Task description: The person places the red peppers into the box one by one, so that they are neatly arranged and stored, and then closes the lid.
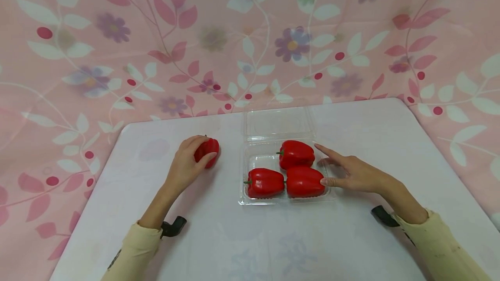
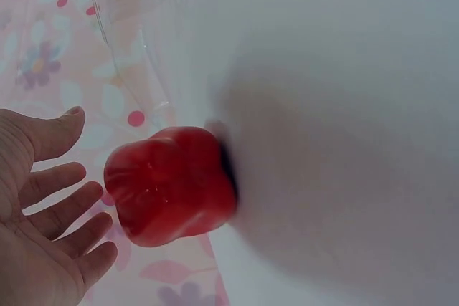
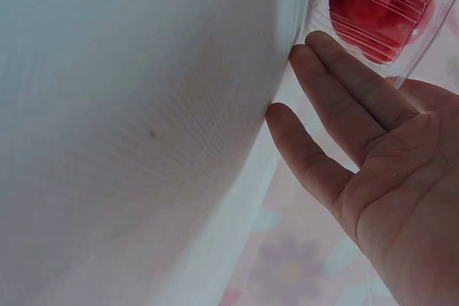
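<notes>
A red bell pepper (image 1: 212,147) lies on the table to the left of a clear plastic clamshell box (image 1: 250,202). My left hand (image 1: 186,160) is over its left side. In the left wrist view the fingers of that hand are spread just short of the pepper (image 2: 168,188), and a gap shows between. Inside the box sit three more red bell peppers: an upper one (image 1: 297,154), a lower left one (image 1: 266,183) and a lower right one (image 1: 304,182). My right hand (image 1: 353,174) is at the box's right side, its fingers extended and the thumb overlapping the lower right pepper.
The box's transparent lid (image 1: 278,123) is raised back behind it. Everything stands on a white-covered table (image 1: 218,237), and a pink floral cloth (image 1: 156,34) hangs behind. Black wrist mounts (image 1: 173,226) stick out below both wrists.
</notes>
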`<action>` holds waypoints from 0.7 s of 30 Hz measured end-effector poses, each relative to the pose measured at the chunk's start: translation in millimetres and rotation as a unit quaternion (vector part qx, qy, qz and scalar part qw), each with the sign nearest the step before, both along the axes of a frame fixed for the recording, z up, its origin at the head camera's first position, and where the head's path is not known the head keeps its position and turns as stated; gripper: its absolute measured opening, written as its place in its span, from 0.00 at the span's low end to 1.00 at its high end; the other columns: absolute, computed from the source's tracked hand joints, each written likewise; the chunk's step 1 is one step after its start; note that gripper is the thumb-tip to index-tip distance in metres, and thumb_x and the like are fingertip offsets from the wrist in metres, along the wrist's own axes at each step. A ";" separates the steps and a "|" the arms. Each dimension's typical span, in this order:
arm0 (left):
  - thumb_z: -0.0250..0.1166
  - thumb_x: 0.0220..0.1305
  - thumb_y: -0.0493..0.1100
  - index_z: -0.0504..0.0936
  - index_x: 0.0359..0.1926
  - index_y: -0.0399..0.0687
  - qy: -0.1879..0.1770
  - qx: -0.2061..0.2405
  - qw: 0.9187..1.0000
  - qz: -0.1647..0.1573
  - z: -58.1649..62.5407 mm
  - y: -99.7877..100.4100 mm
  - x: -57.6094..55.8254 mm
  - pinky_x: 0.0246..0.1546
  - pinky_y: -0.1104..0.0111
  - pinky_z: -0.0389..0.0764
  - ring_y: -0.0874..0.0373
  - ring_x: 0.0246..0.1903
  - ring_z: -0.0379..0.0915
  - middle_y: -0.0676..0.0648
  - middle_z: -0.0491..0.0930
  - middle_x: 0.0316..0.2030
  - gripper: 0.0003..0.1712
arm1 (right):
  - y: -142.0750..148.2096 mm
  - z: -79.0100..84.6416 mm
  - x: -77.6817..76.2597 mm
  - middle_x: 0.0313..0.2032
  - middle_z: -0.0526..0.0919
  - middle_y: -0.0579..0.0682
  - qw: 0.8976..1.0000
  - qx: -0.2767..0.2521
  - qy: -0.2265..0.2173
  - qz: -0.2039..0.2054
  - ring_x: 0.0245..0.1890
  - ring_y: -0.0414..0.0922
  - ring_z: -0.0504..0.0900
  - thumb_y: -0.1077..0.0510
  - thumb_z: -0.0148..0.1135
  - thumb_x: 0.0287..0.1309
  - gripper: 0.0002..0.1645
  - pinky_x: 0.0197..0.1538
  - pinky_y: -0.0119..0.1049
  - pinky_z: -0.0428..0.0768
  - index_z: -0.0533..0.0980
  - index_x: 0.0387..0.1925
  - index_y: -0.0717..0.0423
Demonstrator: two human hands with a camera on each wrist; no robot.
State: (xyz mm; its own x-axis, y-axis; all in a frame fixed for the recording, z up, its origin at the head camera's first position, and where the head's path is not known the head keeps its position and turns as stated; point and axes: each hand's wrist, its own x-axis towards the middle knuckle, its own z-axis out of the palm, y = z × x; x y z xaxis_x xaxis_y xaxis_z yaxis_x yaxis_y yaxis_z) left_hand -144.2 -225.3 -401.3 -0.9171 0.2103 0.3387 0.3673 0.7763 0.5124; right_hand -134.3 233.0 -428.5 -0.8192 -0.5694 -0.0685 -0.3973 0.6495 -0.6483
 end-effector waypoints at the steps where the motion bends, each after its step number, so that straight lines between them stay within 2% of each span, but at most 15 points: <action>1: 0.72 0.59 0.39 0.76 0.59 0.40 -0.001 0.002 1.000 0.001 0.2 -1.0 0.1 0.46 0.45 0.81 0.42 0.60 0.65 0.39 0.72 0.59 0.27 | 0.0 0.0 0.1 0.58 0.79 0.54 1.000 0.000 0.000 0.000 0.61 0.60 0.73 0.38 0.70 0.53 0.58 0.54 0.68 0.72 0.49 0.77 0.43; 13: 0.71 0.59 0.35 0.76 0.59 0.36 -0.001 0.010 1.000 0.009 -3.8 -14.6 -6.0 0.52 0.44 0.77 0.40 0.62 0.63 0.37 0.72 0.59 0.27 | 0.4 -1.1 0.8 0.58 0.79 0.53 1.000 -0.008 -0.004 -0.002 0.61 0.60 0.73 0.39 0.69 0.54 0.57 0.54 0.69 0.72 0.49 0.77 0.43; 21: 0.69 0.61 0.34 0.73 0.62 0.35 -0.022 0.016 1.000 0.004 -6.6 -20.5 -8.1 0.55 0.43 0.74 0.39 0.63 0.62 0.36 0.72 0.61 0.29 | 0.2 -1.0 0.9 0.58 0.79 0.54 1.000 -0.009 -0.007 -0.002 0.62 0.61 0.72 0.39 0.69 0.54 0.57 0.54 0.69 0.71 0.49 0.77 0.43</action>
